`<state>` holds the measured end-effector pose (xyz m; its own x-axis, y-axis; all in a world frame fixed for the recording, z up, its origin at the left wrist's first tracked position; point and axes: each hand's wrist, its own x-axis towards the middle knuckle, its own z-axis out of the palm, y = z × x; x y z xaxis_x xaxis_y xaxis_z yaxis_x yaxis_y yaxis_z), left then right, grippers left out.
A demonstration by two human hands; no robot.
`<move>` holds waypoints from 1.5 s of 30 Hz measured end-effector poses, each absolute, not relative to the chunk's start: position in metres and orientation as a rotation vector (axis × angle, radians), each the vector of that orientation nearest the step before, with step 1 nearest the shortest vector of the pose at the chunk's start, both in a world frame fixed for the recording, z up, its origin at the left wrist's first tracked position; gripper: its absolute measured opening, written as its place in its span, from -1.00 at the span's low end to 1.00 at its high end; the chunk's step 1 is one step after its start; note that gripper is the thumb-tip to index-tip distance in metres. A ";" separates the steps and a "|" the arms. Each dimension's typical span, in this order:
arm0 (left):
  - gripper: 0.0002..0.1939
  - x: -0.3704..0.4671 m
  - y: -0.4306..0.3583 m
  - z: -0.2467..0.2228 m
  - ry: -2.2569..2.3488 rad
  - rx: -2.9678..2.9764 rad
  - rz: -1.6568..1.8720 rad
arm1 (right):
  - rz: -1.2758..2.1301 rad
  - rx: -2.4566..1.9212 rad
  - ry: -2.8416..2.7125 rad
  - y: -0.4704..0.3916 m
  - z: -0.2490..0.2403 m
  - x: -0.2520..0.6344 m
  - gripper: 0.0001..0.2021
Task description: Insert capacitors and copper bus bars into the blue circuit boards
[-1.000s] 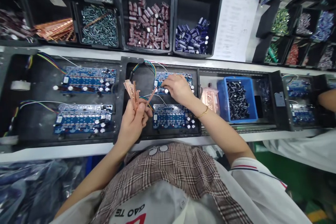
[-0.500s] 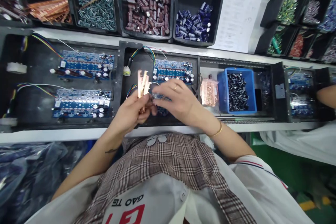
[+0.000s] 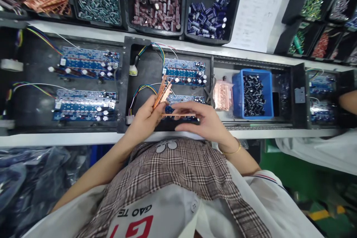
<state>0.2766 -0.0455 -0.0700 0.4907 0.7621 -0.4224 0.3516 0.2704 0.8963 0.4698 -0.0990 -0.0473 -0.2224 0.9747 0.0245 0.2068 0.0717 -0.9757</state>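
My left hand is closed around a small bundle of copper strips, which fan up past the thumb. One single copper strip lies level, reaching from the left fingertips toward my right palm. My right hand has its thumb and fingers apart, above and below that strip; whether it touches the strip is unclear. Behind the hands is a blue circuit board, partly covered by the right fingers. Another circuit board with round capacitors sits farther back in the same black tray.
To the left, a second black tray holds two boards with coloured wires. On the right are a bag of copper strips and a blue bin of black capacitors. Part bins line the back. Another person's arm is at far right.
The bundle has tilted to the right in my left hand. One strip now lies level between the hands. My right hand has moved slightly down and right, its thumb and fingers spread.
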 end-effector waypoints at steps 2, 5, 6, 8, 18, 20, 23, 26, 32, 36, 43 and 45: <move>-0.71 0.280 -0.048 -0.067 0.950 1.091 0.300 | 1.219 -1.106 -1.503 -0.102 -0.038 0.471 -0.80; -0.71 0.278 -0.048 -0.065 0.971 1.135 0.337 | 1.009 -1.189 -1.476 -0.104 -0.039 0.473 -0.92; -0.72 0.274 -0.046 -0.064 1.051 1.238 0.387 | 0.922 -1.266 -1.519 -0.104 -0.043 0.473 -0.89; -0.73 0.265 -0.042 -0.064 1.240 1.472 0.465 | 0.728 -1.447 -1.725 -0.101 -0.055 0.473 -0.80; -0.72 0.248 -0.039 -0.061 1.404 1.829 0.231 | 0.316 -1.600 -2.377 -0.084 -0.107 0.466 -0.69; -0.75 0.249 -0.039 -0.061 1.418 1.816 0.216 | 0.328 -1.607 -2.370 -0.083 -0.108 0.468 -0.70; -0.76 0.251 -0.041 -0.062 1.458 1.811 0.199 | 0.360 -1.640 -2.327 -0.084 -0.100 0.468 -0.73; -0.76 0.256 -0.045 -0.061 1.495 1.877 0.168 | 0.350 -1.671 -2.152 -0.089 -0.084 0.463 -0.75; -0.75 0.277 -0.064 -0.048 1.422 1.932 0.328 | 0.410 -1.381 -2.188 -0.107 -0.060 0.457 -0.77; -0.74 0.274 -0.063 -0.053 1.462 1.847 0.484 | 0.387 -1.381 -2.226 -0.119 -0.072 0.474 -0.74; -0.75 0.255 -0.048 -0.073 1.504 1.568 0.520 | 0.274 -1.530 -2.272 -0.129 -0.108 0.488 -0.70; -0.77 0.256 -0.048 -0.075 1.509 1.580 0.500 | 0.292 -1.546 -2.292 -0.129 -0.110 0.482 -0.69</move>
<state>0.2559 -0.0482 -0.0747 0.1843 0.9444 -0.2725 0.5948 0.1136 0.7958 0.4820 -0.1287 -0.1100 -0.3368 0.9246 0.1782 0.8502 0.3799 -0.3644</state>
